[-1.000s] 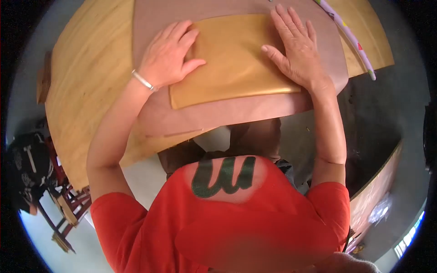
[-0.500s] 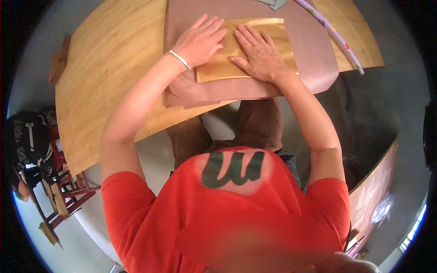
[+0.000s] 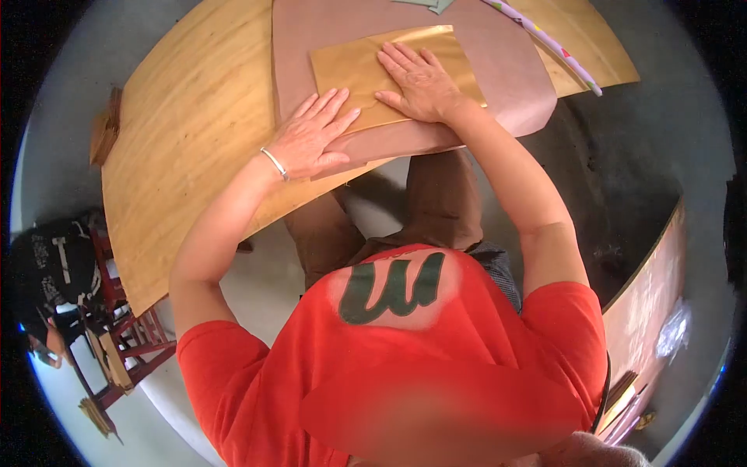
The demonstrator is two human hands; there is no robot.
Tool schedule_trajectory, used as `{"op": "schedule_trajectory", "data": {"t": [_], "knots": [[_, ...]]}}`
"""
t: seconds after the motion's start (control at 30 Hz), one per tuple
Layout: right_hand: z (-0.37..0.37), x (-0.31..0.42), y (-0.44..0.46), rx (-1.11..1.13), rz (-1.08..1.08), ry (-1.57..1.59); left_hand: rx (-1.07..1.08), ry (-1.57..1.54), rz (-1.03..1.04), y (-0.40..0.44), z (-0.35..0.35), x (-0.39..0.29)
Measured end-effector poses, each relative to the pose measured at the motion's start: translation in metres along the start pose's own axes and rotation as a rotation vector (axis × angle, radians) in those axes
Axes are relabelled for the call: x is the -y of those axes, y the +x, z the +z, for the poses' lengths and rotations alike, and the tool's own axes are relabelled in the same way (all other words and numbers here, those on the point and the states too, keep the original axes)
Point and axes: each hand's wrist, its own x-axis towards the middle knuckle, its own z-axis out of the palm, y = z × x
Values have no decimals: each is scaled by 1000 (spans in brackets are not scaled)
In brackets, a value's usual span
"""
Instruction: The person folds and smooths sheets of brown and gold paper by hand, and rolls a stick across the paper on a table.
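Note:
A gold rectangular sheet (image 3: 354, 66), slightly shiny, lies flat on a larger mauve-brown sheet (image 3: 498, 86). My left hand (image 3: 311, 134), with a silver bangle at the wrist, rests palm down, its fingertips over the gold sheet's lower left corner and the rest on the mauve-brown sheet. My right hand (image 3: 419, 84) lies flat on the right part of the gold sheet, fingers stretched and thumb out to the left. Neither hand grips anything. What the palms cover is hidden.
Under the sheets is a plywood tabletop (image 3: 194, 117). A patterned lilac tube (image 3: 545, 39) lies at the back right, near grey-green pieces (image 3: 424, 4). To the left stands a dark red wooden chair (image 3: 140, 342) with black cloth (image 3: 50, 272). A board (image 3: 646, 288) leans at the right.
My left hand has slid down and left, from the gold sheet's left side to its lower left corner. The right hand stays flat on the sheet. The whole view has shifted slightly.

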Motion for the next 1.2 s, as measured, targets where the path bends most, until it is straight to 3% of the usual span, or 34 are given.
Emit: {"op": "schedule_trajectory", "data": {"t": [0.2, 0.43, 0.53, 0.7, 0.8, 1.0, 1.07, 1.13, 1.17, 1.2], "knots": [[-9, -1, -3, -31, 17, 53, 49, -12, 80, 5, -19, -3], [-10, -2, -7, -8, 8, 91, 222, 100, 18, 18, -42, -15], [-7, -3, -5, -4, 7, 91, 308, 62, -123, 50, -46, -14], [-8, -5, -6, -12, 6, 77, -220, -142, -475, 95, 2, -38], [-10, -5, -6, 9, 18, 102, -67, -37, -528, 90, 3, -45], [-17, -15, -6, 12, 4, 207, -49, 52, -518, 90, 7, -48], [-29, -37, 3, 23, 94, 870, -20, 98, -528, 91, 4, -49], [-40, -91, 16, -204, 217, 876, -25, 37, -531, 91, 0, -52], [-35, -123, 29, -383, 371, 790, -17, 41, -527, 91, -1, -52], [-42, -158, 34, -401, 447, 630, -14, 45, -535, 91, -2, -52]]}}
